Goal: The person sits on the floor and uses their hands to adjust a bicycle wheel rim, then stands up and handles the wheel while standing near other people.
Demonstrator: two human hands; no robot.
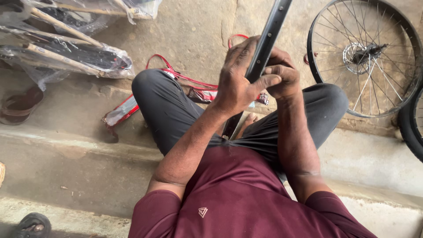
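Two hands, left hand (pixel 235 83), right hand (pixel 282 77), clasping black wheel rim (pixel 269 37), plastic-wrapped rims (pixel 75 53) nearby

The rim (pixel 264 48) stands tilted between the knees, its lower end in the lap. The left hand (pixel 238 83) is on its left side, the right hand (pixel 282 77) on its right, both touching it. A spoked wheel (pixel 365 57) lies to the right on the floor; wrapped rims (pixel 66 48) lie far left, a sandal (pixel 20 105) below them.
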